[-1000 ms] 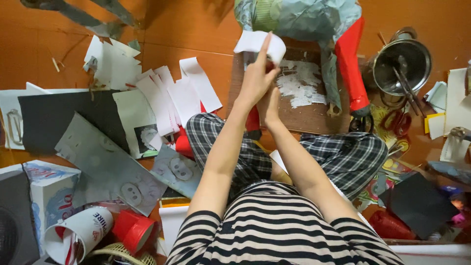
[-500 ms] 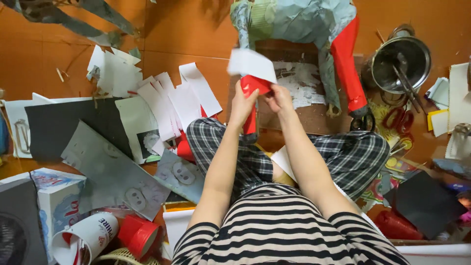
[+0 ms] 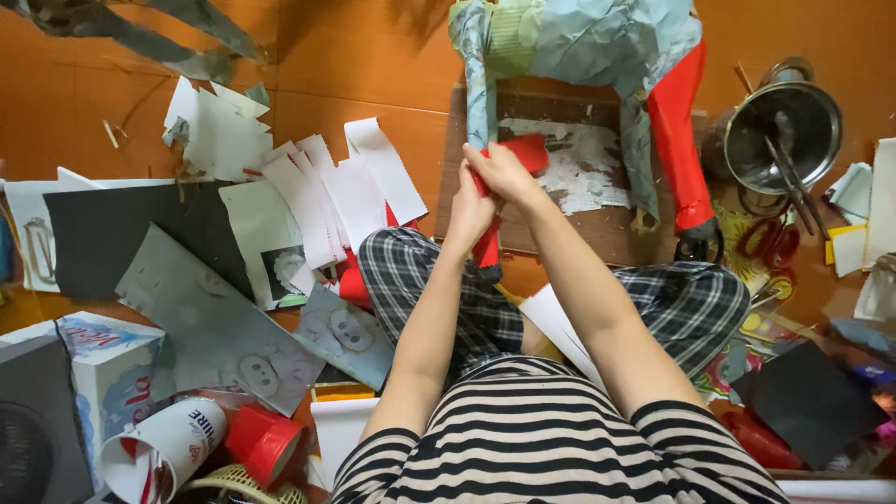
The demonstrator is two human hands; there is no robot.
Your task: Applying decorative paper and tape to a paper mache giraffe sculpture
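Note:
A paper-covered model with four legs (image 3: 579, 47) stands on a brown board (image 3: 597, 229) in front of my crossed legs. Its near left leg (image 3: 487, 245) is red below and grey-green paper above. My left hand (image 3: 469, 210) and my right hand (image 3: 499, 173) are both wrapped around that leg, pressing a red paper piece (image 3: 528, 149) onto it. The far right leg (image 3: 677, 140) is covered in red.
White paper strips (image 3: 327, 196) and black and grey card sheets (image 3: 131, 233) lie on the orange floor at left. A metal pot with tools (image 3: 782, 126) stands at right, scissors (image 3: 761, 238) below it. Red and white paper cups (image 3: 215, 443) and a box sit near left.
The white paper piece held up earlier is gone from my hands. Both hands have closed around the model's near leg, with red paper now wrapped there.

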